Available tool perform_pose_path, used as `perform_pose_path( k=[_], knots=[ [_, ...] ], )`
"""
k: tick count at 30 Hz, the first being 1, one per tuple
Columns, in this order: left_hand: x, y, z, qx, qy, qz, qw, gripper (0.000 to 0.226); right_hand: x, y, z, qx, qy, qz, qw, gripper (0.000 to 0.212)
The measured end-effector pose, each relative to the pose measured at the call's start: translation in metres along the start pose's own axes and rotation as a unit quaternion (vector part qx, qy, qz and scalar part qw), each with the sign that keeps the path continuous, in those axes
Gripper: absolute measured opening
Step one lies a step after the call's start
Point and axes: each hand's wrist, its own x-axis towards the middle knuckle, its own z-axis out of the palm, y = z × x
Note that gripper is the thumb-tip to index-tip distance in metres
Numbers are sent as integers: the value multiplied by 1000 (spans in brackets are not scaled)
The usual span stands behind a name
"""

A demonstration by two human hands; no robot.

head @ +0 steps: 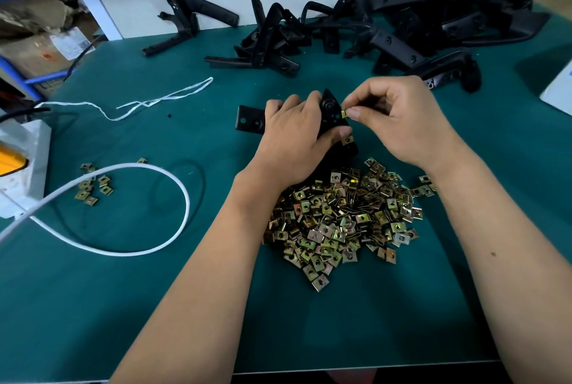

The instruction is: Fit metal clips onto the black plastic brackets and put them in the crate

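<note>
My left hand (pixel 292 139) grips a black plastic bracket (pixel 331 111) at the middle of the green table; its flat end (pixel 249 120) with two holes sticks out to the left. One metal clip (pixel 347 139) sits on the bracket's lower right edge, by my left thumb. My right hand (pixel 399 117) pinches another metal clip (pixel 344 112) between thumb and forefinger, against the bracket's right edge. A big heap of brass-coloured clips (pixel 343 216) lies just in front of both hands. No crate is in view.
Several more black brackets (pixel 371 28) are heaped along the table's far edge. A few loose clips (pixel 93 185) lie at the left, beside a looped white cable (pixel 182 198) and a white string (pixel 148 102). Cardboard boxes (pixel 34 43) stand on a blue shelf at the far left.
</note>
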Motion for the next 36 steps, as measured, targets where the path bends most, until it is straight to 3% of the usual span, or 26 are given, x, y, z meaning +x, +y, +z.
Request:
perform_pose_path(
  k=[4,9,23,28,32,36],
  knots=[
    [3,2,3,-23,-11,-20,999,53,1,3,7,61,52,6,997,18],
    [4,7,7,-62,-11,-44,997,53,1,8,18,181,102,91,974,20],
    [3,9,9,-85,-2,-81,993,52,5,2,23,118,89,48,988,20],
    [5,11,9,-158,7,-158,975,53,2,9,18,51,67,44,996,17],
    [2,14,8,-176,45,-168,969,58,-2,13,14,-15,1,47,999,18],
    [-2,10,2,-218,80,-150,961,66,-5,10,19,-47,38,27,998,21]
  ],
)
